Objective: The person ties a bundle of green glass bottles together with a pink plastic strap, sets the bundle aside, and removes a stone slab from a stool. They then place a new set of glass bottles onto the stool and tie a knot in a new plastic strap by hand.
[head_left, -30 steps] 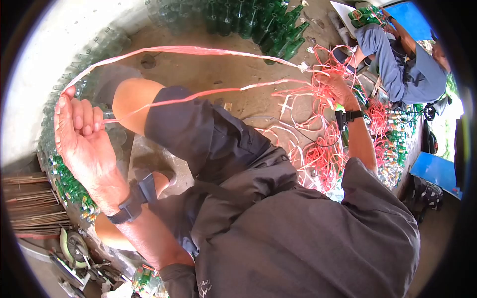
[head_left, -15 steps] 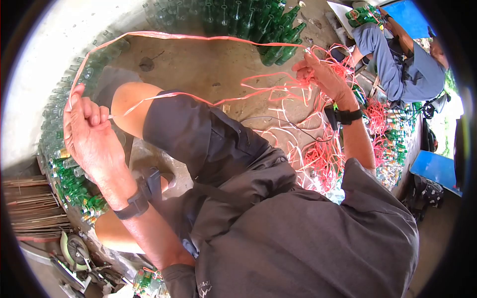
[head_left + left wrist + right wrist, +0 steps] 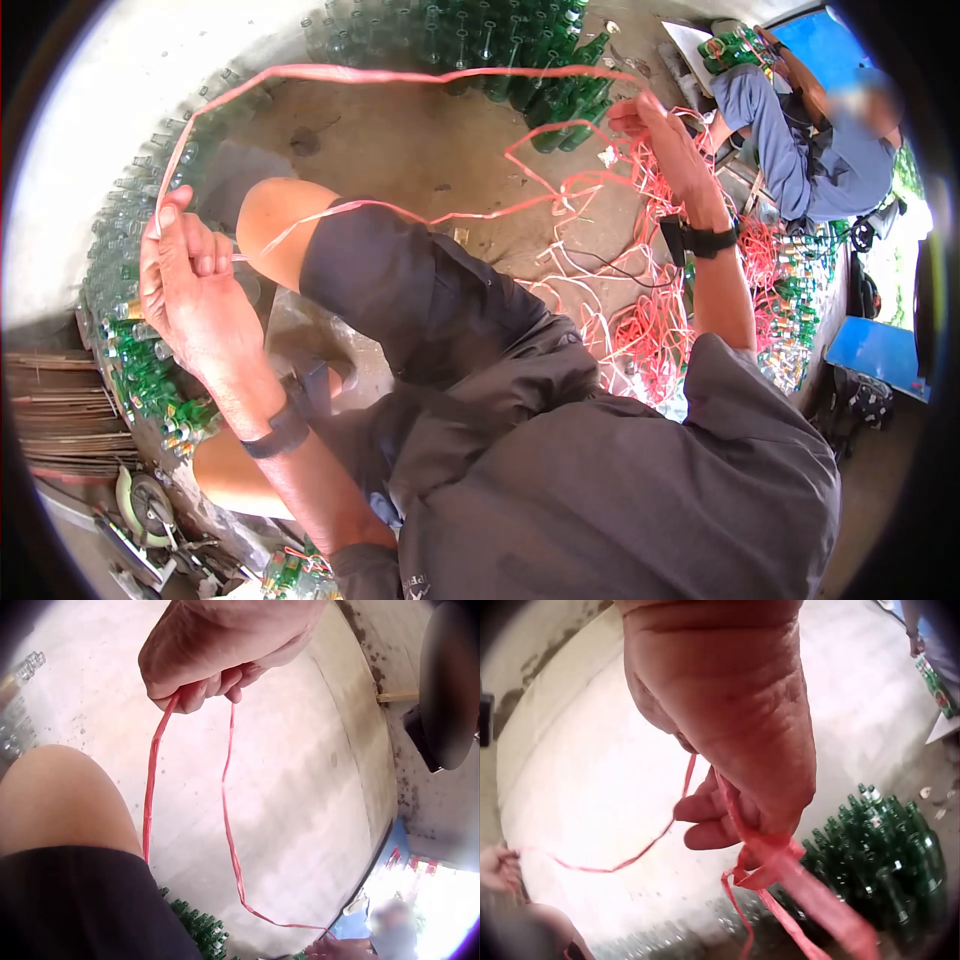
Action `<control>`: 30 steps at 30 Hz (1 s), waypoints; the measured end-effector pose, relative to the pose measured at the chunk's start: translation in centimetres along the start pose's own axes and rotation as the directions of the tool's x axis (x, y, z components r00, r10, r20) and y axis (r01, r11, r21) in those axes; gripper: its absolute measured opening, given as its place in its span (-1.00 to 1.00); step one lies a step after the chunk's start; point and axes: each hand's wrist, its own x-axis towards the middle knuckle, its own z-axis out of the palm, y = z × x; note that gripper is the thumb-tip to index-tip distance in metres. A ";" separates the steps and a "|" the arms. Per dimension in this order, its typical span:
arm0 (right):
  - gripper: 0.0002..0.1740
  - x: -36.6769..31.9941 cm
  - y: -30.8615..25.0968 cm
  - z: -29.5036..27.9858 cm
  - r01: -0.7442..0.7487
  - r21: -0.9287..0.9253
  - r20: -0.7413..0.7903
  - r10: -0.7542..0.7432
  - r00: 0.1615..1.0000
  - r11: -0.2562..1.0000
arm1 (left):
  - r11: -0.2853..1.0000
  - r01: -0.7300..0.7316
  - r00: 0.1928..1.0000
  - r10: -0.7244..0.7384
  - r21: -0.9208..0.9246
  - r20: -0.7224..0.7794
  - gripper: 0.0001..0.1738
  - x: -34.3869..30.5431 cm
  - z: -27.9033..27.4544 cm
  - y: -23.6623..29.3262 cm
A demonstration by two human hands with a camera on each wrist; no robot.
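Pink-red plastic twine point(image 3: 400, 75) runs in a wide loop between my two hands. My left hand point(image 3: 195, 275), at the left, grips it with curled fingers; in the left wrist view two lengths hang from that fist point(image 3: 225, 645). Across the loop, my right hand point(image 3: 680, 155) is raised above a tangled heap of the same twine point(image 3: 650, 335). Several strands pass through its bent fingers point(image 3: 709, 832) in the right wrist view, and a flat, wider band of twine point(image 3: 817, 900) trails below the palm. Loose loops lie on the floor beside the heap.
Green glass bottles point(image 3: 560, 100) stand in rows at the back, with clear bottles point(image 3: 120, 235) along the left wall. Another person point(image 3: 790, 150) sits at upper right near green bottles. My bent knee point(image 3: 280, 225) is beneath the loop. Stacked sticks point(image 3: 70, 410) lie at left.
My right hand has risen away from the tangle, drawing strands with it. My left hand has shifted slightly right and down, still gripping the twine. The upper strand sits higher than before.
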 end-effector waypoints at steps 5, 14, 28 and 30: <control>-0.34 -0.2 -2.9 -0.1 -0.054 0.309 -0.029 0.066 0.997 0.950 | 0.999 0.024 0.996 -0.028 0.047 0.080 -0.69 -0.7 0.1 -0.7; -0.39 0.3 -3.6 -0.3 -0.127 0.789 0.173 -0.019 0.985 0.600 | 0.957 0.001 0.996 -0.027 0.290 0.088 -0.77 -1.5 1.8 -2.5; -0.37 -2.0 -9.7 4.8 -0.256 0.913 0.292 -0.070 0.954 0.316 | 0.461 -0.627 0.773 0.464 0.628 0.432 -0.46 -4.2 8.0 -5.8; -0.42 -2.2 -10.5 5.6 -0.287 0.921 0.333 -0.149 0.931 0.264 | 0.830 -0.355 0.850 0.094 0.431 0.519 -0.68 -5.4 8.4 -6.4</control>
